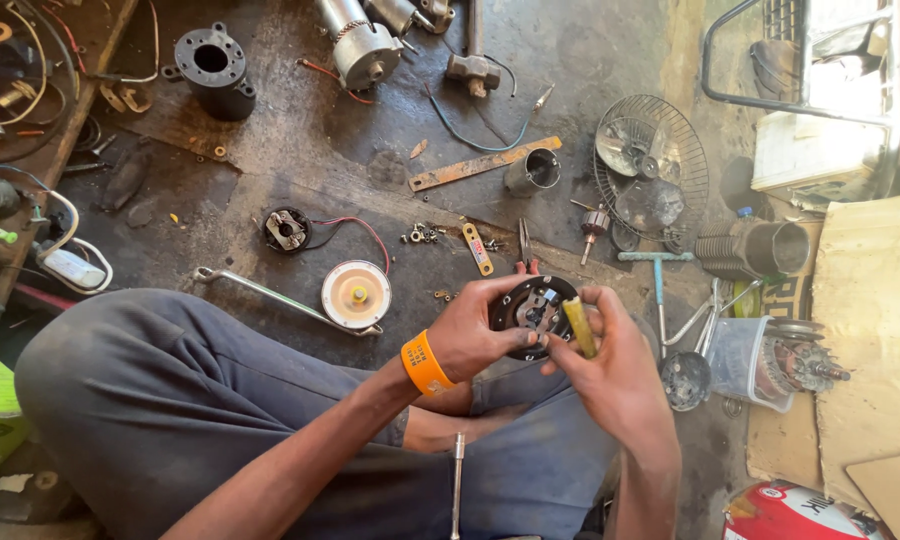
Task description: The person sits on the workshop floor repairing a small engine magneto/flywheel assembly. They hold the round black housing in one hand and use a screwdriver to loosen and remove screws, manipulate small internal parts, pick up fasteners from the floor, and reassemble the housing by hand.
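Observation:
My left hand point(475, 330), with an orange wristband point(423, 362), grips a round black motor part point(530, 310) with metal pieces in its middle. My right hand point(610, 365) holds a yellow-green tool handle point(579, 326) against the part's right side, its fingers also touching the rim. Both hands are above my knees, over the dark oily floor.
On the floor lie a round cream-coloured cap point(356, 294), a long spanner point(260, 290), a small black part with red wires point(288, 229), loose screws point(422, 234), pliers point(523, 243), a wire fan guard point(650, 170), a metal cup point(532, 170) and a clear tub point(740, 358).

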A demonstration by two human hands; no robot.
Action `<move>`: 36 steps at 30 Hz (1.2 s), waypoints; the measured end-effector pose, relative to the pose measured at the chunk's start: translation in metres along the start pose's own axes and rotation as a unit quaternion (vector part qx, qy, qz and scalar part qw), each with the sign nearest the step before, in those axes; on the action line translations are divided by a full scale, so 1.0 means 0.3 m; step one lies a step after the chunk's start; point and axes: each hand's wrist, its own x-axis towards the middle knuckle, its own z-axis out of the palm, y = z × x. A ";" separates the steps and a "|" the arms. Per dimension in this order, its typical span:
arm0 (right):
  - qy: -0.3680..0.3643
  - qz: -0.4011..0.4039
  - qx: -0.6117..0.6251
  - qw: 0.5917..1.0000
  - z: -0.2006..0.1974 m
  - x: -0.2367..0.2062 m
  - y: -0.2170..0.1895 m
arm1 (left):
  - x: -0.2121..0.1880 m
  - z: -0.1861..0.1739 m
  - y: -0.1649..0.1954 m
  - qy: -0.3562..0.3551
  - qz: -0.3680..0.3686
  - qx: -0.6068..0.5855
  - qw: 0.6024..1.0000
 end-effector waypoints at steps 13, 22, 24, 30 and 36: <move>-0.128 -0.046 0.114 0.984 -0.036 0.039 0.063 | 0.016 -0.003 0.059 -0.023 0.000 0.051 0.998; -0.083 0.046 0.045 0.995 -0.056 0.060 0.107 | 0.044 -0.068 0.027 -0.050 0.002 0.050 0.997; -0.077 0.024 0.080 0.994 -0.048 0.045 0.097 | 0.043 -0.073 0.026 -0.052 0.000 0.051 0.997; -0.060 0.013 0.064 0.996 -0.031 0.013 0.070 | 0.021 -0.064 0.041 -0.050 -0.026 0.002 0.998; -0.050 0.017 0.047 0.998 -0.023 -0.015 0.059 | -0.004 -0.058 0.078 -0.047 -0.020 0.003 0.999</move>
